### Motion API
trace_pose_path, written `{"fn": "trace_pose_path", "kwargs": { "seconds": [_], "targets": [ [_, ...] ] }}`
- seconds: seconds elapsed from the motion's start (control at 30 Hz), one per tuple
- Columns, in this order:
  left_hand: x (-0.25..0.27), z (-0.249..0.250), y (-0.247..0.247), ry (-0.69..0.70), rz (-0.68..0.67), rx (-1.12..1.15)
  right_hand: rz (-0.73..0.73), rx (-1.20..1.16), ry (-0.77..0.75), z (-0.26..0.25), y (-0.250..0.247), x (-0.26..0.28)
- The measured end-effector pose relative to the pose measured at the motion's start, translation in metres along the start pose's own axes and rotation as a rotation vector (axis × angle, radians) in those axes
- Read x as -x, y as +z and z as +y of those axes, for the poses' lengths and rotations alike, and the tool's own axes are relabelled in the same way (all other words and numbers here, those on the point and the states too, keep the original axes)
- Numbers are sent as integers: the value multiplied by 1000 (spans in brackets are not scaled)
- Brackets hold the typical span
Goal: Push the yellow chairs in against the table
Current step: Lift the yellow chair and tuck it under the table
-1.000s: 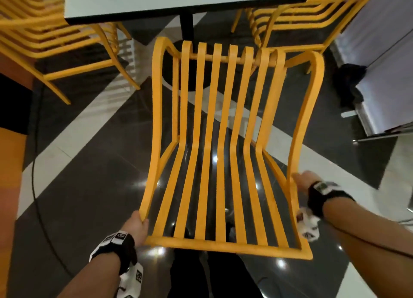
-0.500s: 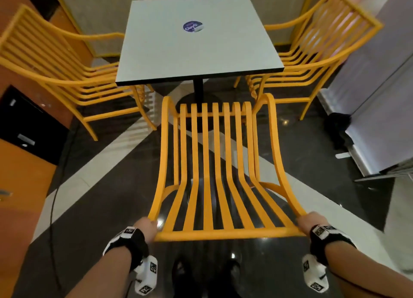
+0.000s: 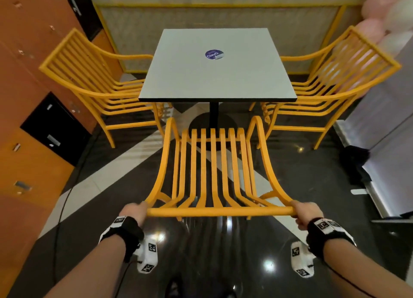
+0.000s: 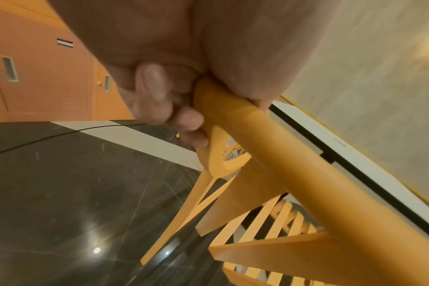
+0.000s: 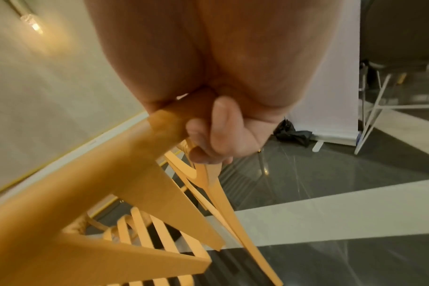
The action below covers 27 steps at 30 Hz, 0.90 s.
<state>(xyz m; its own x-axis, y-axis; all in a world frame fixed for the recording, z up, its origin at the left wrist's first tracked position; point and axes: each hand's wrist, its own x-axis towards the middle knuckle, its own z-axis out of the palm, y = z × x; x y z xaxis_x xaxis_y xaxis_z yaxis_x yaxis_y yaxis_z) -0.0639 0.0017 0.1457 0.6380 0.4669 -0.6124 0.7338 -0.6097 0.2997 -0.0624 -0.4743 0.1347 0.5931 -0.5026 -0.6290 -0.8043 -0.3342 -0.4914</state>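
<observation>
A yellow slatted chair (image 3: 212,170) stands in front of me, its seat facing the square grey table (image 3: 216,74). A gap of floor shows between its front and the table edge. My left hand (image 3: 134,210) grips the left end of the chair's top rail (image 4: 269,139). At the right end of that rail (image 5: 110,164), my right hand (image 3: 306,212) grips it with fingers curled under. Two more yellow chairs sit at the table's sides, one on the left (image 3: 96,87) and one on the right (image 3: 330,83).
Orange lockers (image 3: 29,96) line the left wall. On the right stand a white banner stand (image 3: 384,145) with a dark bag (image 3: 355,159) at its foot, and pink balloons (image 3: 380,18) further back. A black cable (image 3: 64,208) runs over the glossy dark floor.
The chair has come down from a tilt toward me to stand level, and it has moved toward the table. Both hands shifted from the side rails to the ends of the top rail.
</observation>
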Motion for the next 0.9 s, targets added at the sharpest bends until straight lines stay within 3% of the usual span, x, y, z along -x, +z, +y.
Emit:
{"fn": "trace_pose_path", "kwargs": {
  "seconds": [0.1,0.3,0.43,0.7,0.9],
  "targets": [
    [-5,20,-11,6,38,10,-48,-201,28,-20,0,-10],
    [-30,48,-14,-5,118,314,-118,-285,54,-58,-4,-36],
    [-29,56,-14,19,138,390,-108,-315,45,-69,5,-47],
    [-59,88,-32,86,94,446,49,-364,9,-109,22,-71],
    [-102,120,-50,175,4,490,46,-345,-32,-145,30,-108]
  ]
}}
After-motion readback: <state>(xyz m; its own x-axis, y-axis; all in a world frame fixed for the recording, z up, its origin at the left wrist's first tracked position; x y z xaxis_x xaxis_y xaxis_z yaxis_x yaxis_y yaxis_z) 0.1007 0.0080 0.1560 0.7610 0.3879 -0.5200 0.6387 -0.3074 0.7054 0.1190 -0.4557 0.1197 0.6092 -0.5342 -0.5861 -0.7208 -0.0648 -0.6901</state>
